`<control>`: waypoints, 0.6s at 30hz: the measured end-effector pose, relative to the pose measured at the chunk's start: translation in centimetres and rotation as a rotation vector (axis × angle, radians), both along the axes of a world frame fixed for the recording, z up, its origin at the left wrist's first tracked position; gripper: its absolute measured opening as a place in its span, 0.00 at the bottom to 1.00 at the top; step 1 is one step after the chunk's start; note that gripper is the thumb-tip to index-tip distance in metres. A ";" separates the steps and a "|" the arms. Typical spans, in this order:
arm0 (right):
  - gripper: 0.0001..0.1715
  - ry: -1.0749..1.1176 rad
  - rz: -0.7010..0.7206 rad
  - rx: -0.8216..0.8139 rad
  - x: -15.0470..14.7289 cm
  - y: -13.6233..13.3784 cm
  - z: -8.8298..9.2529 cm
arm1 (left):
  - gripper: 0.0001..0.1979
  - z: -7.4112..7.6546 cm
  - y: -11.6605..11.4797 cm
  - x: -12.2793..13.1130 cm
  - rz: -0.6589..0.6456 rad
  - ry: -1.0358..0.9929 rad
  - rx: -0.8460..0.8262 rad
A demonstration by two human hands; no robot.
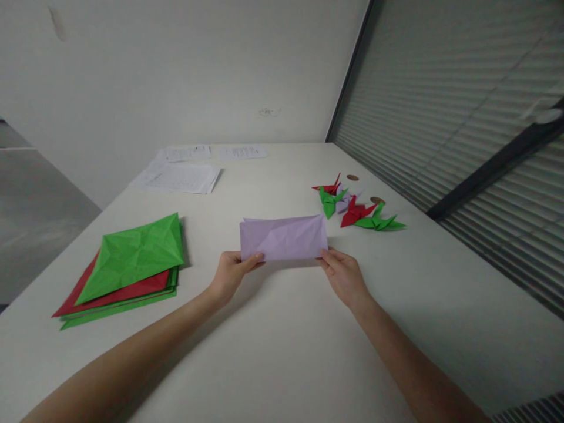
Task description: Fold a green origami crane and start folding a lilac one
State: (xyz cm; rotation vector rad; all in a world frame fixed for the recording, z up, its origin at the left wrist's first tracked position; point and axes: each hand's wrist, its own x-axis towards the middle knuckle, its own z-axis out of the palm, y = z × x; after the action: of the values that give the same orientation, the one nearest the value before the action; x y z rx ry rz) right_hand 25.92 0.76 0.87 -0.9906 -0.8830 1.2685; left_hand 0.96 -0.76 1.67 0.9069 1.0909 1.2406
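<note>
A sheet of light purple paper (pixel 284 238), folded into a wide rectangle with creases across it, is held up above the white table. My left hand (pixel 232 272) pinches its lower left corner, thumb in front. At the lower right corner, my right hand (pixel 342 274) grips the paper between thumb and fingers. The fingers behind the paper are partly hidden.
On the left lies a stack of green paper (pixel 136 252) and red paper (pixel 145 286). Folded cranes in red, green (pixel 379 222) and purple stand at the right. Printed sheets (pixel 178 178) lie at the back left of the table (pixel 282 352). Blinds (pixel 440 106) border the right side.
</note>
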 end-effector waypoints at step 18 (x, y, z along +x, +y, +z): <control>0.24 -0.151 -0.013 -0.032 -0.3 -1.0 1.0 | 0.15 0.8 -0.3 0.0 0.058 0.062 0.115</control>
State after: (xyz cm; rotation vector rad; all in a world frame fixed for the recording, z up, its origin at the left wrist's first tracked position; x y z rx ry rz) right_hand 25.64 -0.21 1.87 -1.1267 -0.9731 1.2115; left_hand 0.97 -1.04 2.46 1.0126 1.1108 1.3412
